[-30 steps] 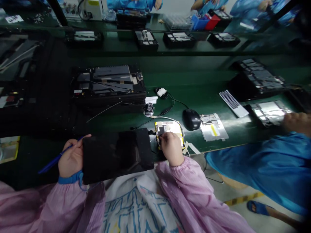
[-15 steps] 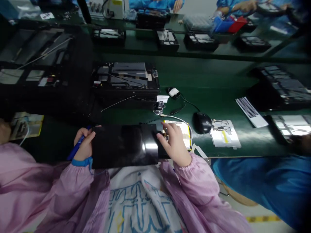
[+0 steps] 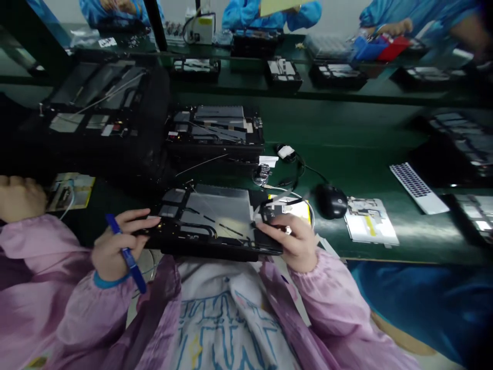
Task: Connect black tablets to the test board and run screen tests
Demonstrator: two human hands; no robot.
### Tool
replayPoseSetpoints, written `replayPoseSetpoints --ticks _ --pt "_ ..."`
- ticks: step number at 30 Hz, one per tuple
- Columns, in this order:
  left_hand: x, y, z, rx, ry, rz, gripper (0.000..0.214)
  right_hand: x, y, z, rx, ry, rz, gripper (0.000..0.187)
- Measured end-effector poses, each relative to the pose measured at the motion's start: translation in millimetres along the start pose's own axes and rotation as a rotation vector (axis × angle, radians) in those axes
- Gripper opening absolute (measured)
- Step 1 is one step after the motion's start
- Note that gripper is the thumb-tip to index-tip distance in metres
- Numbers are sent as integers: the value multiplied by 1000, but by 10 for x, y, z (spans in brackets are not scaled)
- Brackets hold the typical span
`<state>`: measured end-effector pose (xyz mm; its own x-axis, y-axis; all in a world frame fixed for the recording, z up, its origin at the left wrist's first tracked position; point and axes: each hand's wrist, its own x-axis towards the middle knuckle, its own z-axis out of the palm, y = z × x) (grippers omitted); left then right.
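At the front edge of the bench I hold a tablet screen assembly point(image 3: 215, 213), its inner side facing up with grey panels, black tape and thin cables showing. My left hand point(image 3: 117, 244) pinches its left end and also has a blue pen point(image 3: 131, 264) tucked between the fingers. Fingers of my right hand point(image 3: 295, 239) are closed on the right end, near a loose flat ribbon cable point(image 3: 287, 198). Behind that hand, a board with a yellow-edged battery point(image 3: 302, 208) lies partly hidden on the bench.
Stacks of similar assemblies point(image 3: 215, 136) stand behind and to the left point(image 3: 103, 103). A black mouse point(image 3: 331, 201), a silver metal plate with a board point(image 3: 372, 221) and a white perforated strip point(image 3: 418, 187) lie at right. A neighbour's hand point(image 3: 23, 198) rests at left; blue-sleeved people point(image 3: 269, 18) sit opposite.
The screen assembly has turned from its glossy black face to its inner side. The pen has swung across my left hand, and my right hand has closed on the right end.
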<state>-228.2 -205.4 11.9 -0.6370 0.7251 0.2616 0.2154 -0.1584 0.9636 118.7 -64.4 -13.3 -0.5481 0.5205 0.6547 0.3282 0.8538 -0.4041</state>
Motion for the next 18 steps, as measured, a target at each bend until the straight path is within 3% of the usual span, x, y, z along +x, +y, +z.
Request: replayPoseSetpoints --ticks 3,7,9,11,12,15,18 --pt "-120 -108 102 283 -241 214 36 -246 59 210 -32 -116 -60 39" --pt "-312 -278 94 355 -255 101 35 -487 63 321 -33 -192 -12 34" --pt "-352 -307 56 406 -314 112 35 -526 60 303 -28 -235 68 52" --pt "-330 -283 33 493 -475 196 31 -516 51 289 -41 -293 144 78" --pt "-300 -256 34 540 -568 244 28 -495 39 296 -57 -319 176 83" --pt "-183 -152 102 590 -743 314 16 -385 -41 401 -134 -381 261 64" --pt "-125 -66 272 365 -763 237 49 -229 -167 581 -198 -425 314 49"
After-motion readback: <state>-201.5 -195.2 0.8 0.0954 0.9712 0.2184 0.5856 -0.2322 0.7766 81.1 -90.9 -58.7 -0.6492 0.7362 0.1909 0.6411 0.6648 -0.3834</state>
